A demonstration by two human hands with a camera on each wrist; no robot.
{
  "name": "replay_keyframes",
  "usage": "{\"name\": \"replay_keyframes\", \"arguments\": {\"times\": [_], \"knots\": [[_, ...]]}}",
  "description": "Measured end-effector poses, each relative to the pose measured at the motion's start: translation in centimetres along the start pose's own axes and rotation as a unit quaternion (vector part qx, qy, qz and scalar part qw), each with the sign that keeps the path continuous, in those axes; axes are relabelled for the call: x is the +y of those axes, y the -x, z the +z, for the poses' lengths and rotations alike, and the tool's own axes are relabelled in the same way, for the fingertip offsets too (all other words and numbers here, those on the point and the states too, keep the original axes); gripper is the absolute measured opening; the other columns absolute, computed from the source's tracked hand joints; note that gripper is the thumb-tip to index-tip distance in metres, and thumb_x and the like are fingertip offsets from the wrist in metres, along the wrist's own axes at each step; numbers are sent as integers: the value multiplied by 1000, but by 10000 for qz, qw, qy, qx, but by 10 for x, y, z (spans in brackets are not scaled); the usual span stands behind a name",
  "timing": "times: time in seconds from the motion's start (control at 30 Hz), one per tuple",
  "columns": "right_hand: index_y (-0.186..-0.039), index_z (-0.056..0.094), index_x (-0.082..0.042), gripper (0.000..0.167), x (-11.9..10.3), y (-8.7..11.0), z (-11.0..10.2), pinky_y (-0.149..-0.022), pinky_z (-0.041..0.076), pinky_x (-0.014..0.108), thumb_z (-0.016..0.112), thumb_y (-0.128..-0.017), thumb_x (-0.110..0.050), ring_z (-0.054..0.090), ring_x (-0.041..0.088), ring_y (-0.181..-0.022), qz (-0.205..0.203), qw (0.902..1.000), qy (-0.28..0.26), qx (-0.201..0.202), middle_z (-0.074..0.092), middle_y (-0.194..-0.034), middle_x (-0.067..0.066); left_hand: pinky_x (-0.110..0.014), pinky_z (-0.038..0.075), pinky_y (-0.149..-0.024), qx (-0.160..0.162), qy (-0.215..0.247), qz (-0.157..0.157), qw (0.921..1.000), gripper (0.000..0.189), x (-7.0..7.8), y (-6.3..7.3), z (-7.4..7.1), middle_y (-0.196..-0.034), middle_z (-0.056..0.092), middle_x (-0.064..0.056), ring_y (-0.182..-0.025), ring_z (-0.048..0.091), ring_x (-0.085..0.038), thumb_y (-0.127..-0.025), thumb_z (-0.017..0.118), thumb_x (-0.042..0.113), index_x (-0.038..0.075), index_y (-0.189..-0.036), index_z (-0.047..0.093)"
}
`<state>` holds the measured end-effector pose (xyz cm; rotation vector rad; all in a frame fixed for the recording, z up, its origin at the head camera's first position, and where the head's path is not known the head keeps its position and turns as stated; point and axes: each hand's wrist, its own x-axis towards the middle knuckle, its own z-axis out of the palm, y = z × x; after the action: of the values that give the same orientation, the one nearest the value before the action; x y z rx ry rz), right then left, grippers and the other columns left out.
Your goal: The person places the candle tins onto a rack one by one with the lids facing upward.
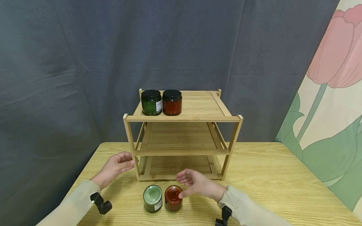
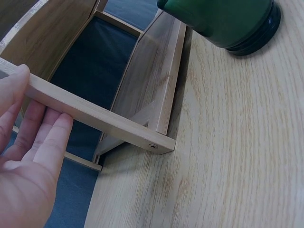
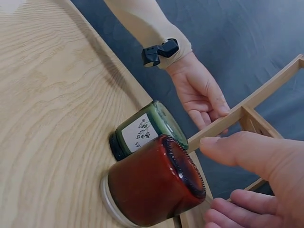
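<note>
My left hand (image 1: 117,166) holds the front left post of a three-tier wooden shelf (image 1: 181,153); in the left wrist view its thumb lies on one side of the post and its fingers on the other. On the table in front stand a green glass jar (image 1: 152,197) and an amber glass jar (image 1: 173,198), side by side, bases up. A black lid shows under the green jar (image 3: 147,130) in the right wrist view. My right hand (image 1: 199,185) is spread beside the amber jar (image 3: 154,185), thumb by its upper edge and fingers extended past it.
On the shelf's top tier, at the left, sit a black-lidded green jar (image 1: 151,103) and a black-lidded amber jar (image 1: 172,103). The wooden table (image 1: 260,175) extends to both sides. Behind it hangs a dark curtain (image 1: 181,44); a wall with painted tulips (image 1: 331,62) is at the right.
</note>
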<state>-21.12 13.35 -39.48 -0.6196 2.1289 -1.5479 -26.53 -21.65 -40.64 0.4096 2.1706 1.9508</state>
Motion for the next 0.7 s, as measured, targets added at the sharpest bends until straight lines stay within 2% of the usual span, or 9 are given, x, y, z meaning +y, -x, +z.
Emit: {"name": "replay_keyframes", "arguments": {"times": [0.23, 0.7], "knots": [[-133, 45, 7, 67, 5, -1, 1, -108, 40, 49, 80, -75, -2, 53, 27, -117, 186, 9996, 50, -223, 52, -134, 22, -23, 53, -91, -34, -17, 38, 10000, 38, 0, -1, -1, -110, 59, -3, -101, 62, -9, -94, 63, 12, -8, -123, 48], [-132, 46, 7, 70, 5, 3, 8, -106, 42, 47, 80, -72, 0, 53, 28, -118, 20, 9991, 285, -298, 52, -133, 22, -23, 53, -91, -27, -18, 30, 10000, 37, 0, 0, -1, -109, 60, -3, -100, 63, -9, -94, 62, 12, -9, -123, 49]]}}
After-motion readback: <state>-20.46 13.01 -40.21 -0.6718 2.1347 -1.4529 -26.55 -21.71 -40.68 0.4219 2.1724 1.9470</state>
